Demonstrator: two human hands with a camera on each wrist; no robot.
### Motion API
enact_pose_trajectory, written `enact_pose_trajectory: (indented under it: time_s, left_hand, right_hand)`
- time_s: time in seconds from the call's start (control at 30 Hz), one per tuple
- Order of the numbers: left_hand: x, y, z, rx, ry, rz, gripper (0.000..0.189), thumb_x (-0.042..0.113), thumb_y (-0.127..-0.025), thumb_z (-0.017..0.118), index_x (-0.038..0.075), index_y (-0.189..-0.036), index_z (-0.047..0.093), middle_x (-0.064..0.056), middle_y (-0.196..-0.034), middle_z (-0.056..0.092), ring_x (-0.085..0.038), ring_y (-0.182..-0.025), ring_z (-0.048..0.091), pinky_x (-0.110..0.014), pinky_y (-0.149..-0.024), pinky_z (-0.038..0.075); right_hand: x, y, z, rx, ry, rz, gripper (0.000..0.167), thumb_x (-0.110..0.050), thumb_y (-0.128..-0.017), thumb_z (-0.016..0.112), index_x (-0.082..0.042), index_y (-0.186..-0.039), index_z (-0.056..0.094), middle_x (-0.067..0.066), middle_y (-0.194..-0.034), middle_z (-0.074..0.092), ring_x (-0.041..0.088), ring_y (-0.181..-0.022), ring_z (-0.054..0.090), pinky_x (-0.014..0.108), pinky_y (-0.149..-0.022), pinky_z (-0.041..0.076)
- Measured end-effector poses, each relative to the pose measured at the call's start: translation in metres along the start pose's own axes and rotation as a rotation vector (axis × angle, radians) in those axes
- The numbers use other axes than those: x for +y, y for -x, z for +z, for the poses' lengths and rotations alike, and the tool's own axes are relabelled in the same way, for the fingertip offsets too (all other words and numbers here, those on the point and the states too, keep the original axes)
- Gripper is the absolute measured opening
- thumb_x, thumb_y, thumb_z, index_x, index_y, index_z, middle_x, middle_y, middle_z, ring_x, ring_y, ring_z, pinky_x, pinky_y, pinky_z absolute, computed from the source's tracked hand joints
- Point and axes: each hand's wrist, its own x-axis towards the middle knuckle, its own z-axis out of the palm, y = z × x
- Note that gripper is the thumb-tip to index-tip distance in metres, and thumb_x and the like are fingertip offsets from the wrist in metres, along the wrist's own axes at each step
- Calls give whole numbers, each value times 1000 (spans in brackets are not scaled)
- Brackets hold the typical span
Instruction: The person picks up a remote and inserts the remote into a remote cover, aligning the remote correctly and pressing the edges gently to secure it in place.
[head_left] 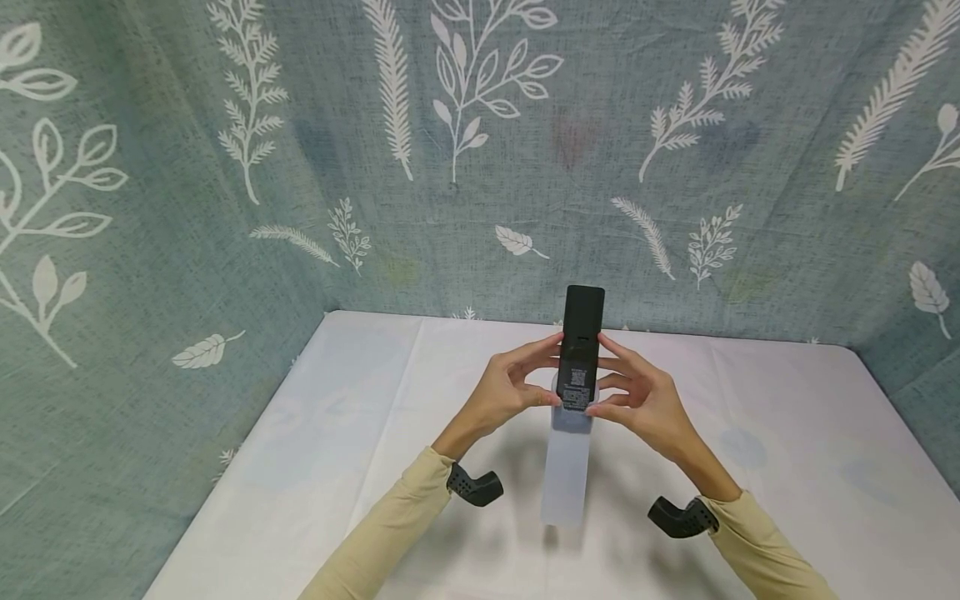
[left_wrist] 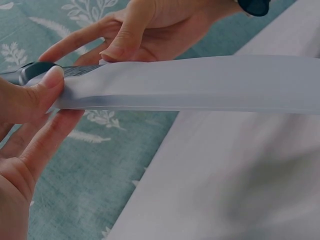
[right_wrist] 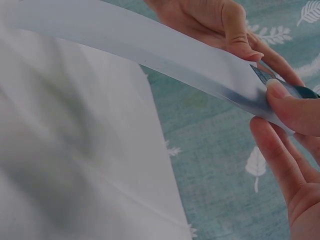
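Where hands (head_left: 517, 379) (head_left: 647, 400) pinch, frosted sleeve (head_left: 566, 479), black slab (head_left: 582, 315)

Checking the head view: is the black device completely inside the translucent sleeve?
No, most of the black device sticks out beyond the upper end of the translucent sleeve.

Grey-green fabric (head_left: 435, 233) with white leaf prints (head_left: 517, 241) hangs behind and on both sides of the table (head_left: 300, 467). Tabletop white, faintly creased, far corners rounded. Soft light, blurry shadows (head_left: 450, 542) across the white surface.
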Motion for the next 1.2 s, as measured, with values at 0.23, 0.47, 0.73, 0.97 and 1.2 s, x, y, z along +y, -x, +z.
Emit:
enact_pose_trajectory:
  time_s: [0.23, 0.47, 0.73, 0.97, 1.2]
  left_hand:
    - [11, 2, 2, -1, -11, 7, 76, -18, -75, 69, -1, -142, 39, -21, -134, 51, -30, -119, 53, -56, -87, 48]
    - [9, 1, 2, 2, 5, 8, 76, -18, -74, 69, -1, -142, 39, -21, -133, 51, -33, -119, 52, -59, -87, 46]
    - [8, 2, 1, -2, -11, 21, 76, -18, -75, 69, -1, -142, 39, -21, -133, 51, -32, -118, 52, -49, -87, 51]
    - [8, 2, 1, 1, -5, 16, 75, -17, -75, 69, -1, -142, 39, -21, -132, 53, -33, -118, 53, -45, -87, 52]
    - [-9, 0, -2, 8, -7, 18, 78, -17, -74, 70, 4, -143, 40, -19, -131, 53, -30, -117, 54, -47, -86, 52]
  right_hand:
    - [0, 0, 1, 2, 0, -3, 87, 15, -72, 73, -9, -147, 36, 27, -125, 54, 21, -91, 65, 38, -71, 57]
    - [0, 0, 0, 13, 20, 17, 87, 14, -72, 74, -12, -146, 37, 26, -125, 55, 21, -92, 65, 38, -71, 57]
    - [1, 0, 0, 12, 20, 19, 87, 14, -72, 74, -12, -147, 36, 26, -125, 55, 21, -92, 65, 37, -71, 57]
    - [1, 0, 0, 17, 26, 9, 87, 14, -72, 74, -12, -146, 37, 26, -125, 55, 21, -91, 65, 37, -71, 57]
    - [1, 0, 0, 17, 24, 6, 86, 14, -72, 74, -11, -146, 37, 26, -124, 55, 21, -91, 65, 37, -71, 57]
